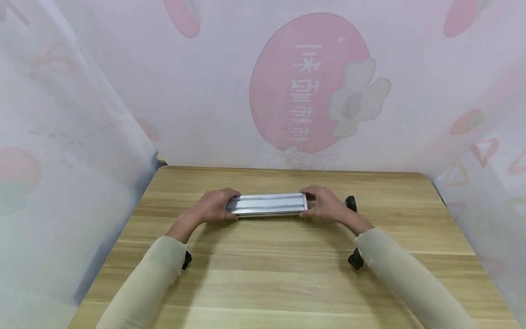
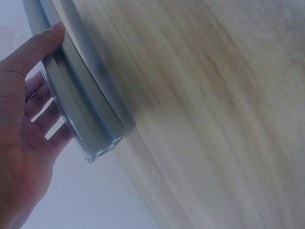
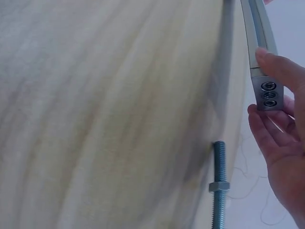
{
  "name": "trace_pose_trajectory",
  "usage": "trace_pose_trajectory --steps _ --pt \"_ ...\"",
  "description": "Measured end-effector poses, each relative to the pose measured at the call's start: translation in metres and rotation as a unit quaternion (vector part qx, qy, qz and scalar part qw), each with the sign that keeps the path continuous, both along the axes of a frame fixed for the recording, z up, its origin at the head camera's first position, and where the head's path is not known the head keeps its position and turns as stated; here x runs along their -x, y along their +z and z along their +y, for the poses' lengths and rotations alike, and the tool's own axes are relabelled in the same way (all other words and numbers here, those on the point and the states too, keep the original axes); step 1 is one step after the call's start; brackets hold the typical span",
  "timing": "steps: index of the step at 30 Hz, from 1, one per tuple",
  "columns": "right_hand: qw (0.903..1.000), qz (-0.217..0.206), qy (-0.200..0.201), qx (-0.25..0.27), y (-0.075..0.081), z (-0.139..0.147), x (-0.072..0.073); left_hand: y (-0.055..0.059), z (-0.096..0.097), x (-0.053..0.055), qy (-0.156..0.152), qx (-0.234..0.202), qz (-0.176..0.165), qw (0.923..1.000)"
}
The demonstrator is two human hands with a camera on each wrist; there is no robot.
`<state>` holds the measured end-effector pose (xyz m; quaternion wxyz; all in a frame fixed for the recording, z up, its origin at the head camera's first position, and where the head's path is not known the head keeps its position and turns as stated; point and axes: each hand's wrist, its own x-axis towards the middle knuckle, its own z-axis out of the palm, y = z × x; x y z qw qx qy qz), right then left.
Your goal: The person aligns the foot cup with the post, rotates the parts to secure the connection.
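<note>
A silver aluminium profile bar (image 1: 269, 204) with lengthwise grooves lies crosswise between both hands, close over the wooden table. My left hand (image 1: 211, 205) grips its left end; the thumb (image 2: 55, 36) presses the near edge while the other fingers reach behind and below. At the opposite end, my right hand (image 1: 324, 205) holds the bar between thumb and fingers. An end plate (image 3: 269, 93) with bolt heads faces out there, the thumb lying just past it on the bar. In the left wrist view, the bar's other end looks bare, without such a plate.
A threaded rod with a nut (image 3: 219, 186) shows below the right hand. Behind the right wrist sits a round black foot (image 1: 351, 204). Black pieces show beside the right sleeve (image 1: 355, 259) and left sleeve (image 1: 186, 260). Printed curtains (image 1: 205, 91) surround the wooden table (image 1: 267, 269).
</note>
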<state>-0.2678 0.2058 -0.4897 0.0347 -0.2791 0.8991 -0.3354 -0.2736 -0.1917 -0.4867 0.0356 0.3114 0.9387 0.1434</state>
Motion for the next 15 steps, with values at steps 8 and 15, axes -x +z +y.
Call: trace_pose_trajectory --steps 8,15 --pt "0.9851 -0.093 -0.022 0.143 0.024 0.007 0.004 0.002 0.003 -0.002 0.013 -0.057 0.022 0.9981" --pt "0.9646 -0.143 -0.044 0.218 0.039 0.012 0.005 0.012 0.011 -0.008 0.034 -0.108 0.031 0.9931"
